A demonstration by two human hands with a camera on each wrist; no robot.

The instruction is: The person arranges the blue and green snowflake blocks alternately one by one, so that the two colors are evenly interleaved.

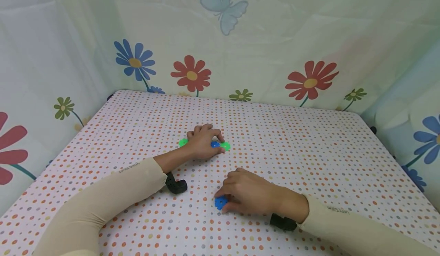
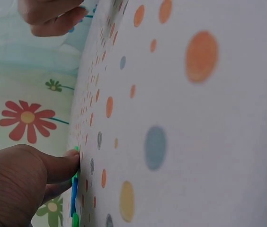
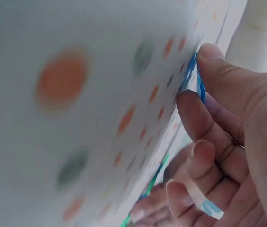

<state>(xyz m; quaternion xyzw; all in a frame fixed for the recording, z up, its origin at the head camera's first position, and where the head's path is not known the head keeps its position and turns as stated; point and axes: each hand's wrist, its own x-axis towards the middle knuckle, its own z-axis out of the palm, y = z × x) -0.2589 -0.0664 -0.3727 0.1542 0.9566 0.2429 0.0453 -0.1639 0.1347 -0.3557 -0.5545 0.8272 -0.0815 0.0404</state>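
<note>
A flat row of notched plastic discs lies on the table, partly hidden under my left hand (image 1: 204, 143). A green disc (image 1: 183, 143) shows at its left end, and a blue disc (image 1: 215, 144) sits beside another green disc (image 1: 226, 146) at the right. My left thumb and index finger pinch the row at this right-hand green disc. Closer to me, my right hand (image 1: 249, 193) holds a separate blue notched disc (image 1: 221, 202) between thumb and index finger. In the right wrist view that blue disc (image 3: 200, 85) is tilted edge-on, with the other fingers loosely bent below.
The table (image 1: 165, 225) has a white cover with coloured dots. Black wrist straps with camera mounts (image 1: 176, 185) hang under both forearms. A flower-printed curtain (image 1: 261, 50) stands behind the table and along both sides.
</note>
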